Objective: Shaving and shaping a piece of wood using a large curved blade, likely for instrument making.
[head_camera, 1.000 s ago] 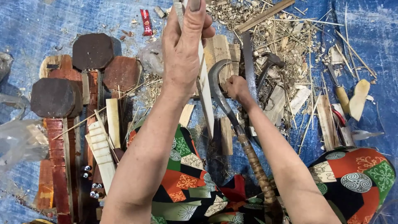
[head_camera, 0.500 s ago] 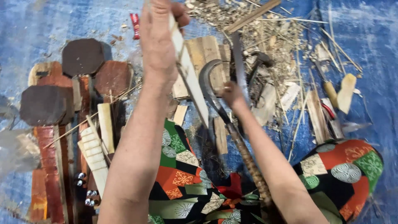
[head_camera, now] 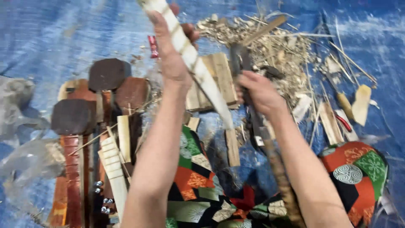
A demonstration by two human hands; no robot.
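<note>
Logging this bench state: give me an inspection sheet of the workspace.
Surface: blue tarp, dusty.
Job's things: pale wood strip held up at a slant; curved blade with wrapped handle.
Clutter: wood shavings, wood blocks, dark octagonal pieces, red tube, clear plastic.
Grippers: left hand grips the strip; right hand grips the blade.
Cables: nothing seen.
Surroundings: patterned cloth over the knees.
</note>
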